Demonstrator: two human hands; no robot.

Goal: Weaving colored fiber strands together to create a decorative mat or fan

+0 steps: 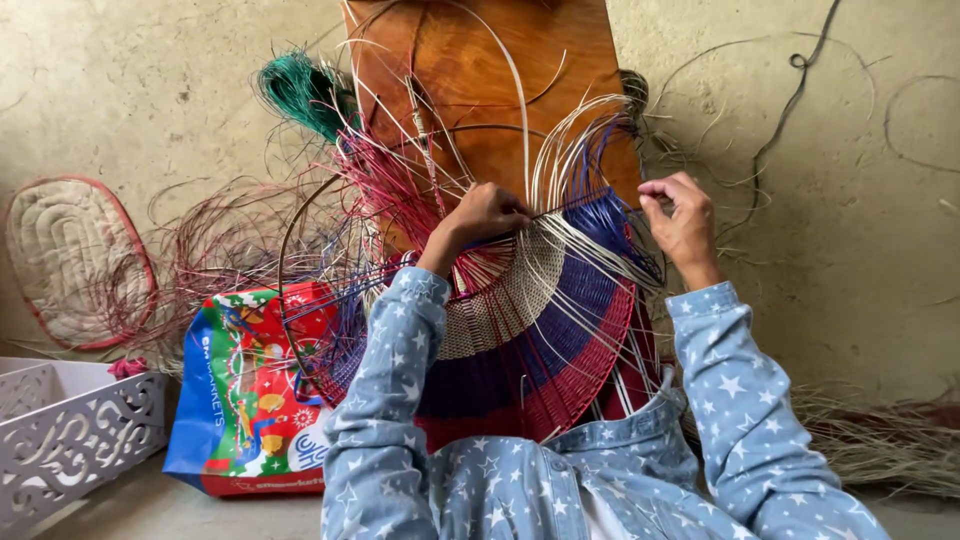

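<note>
Fingers of my right hand (683, 222) are pinching a pale strand while my left hand (487, 213) is fisting around others, the woven disc (540, 320) standing roughly half woven, its far spokes (560, 150) hanging loose.

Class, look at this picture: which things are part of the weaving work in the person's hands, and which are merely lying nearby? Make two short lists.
In use:
- left hand gripping the woven piece
- right hand pinching a strand
- round woven piece, cream, purple and red
- loose pale strands
- wooden board behind

Lying about:
- green fibre bundle
- colourful bag
- white cut-out basket
- quilted oval mat
- dry straw
</note>
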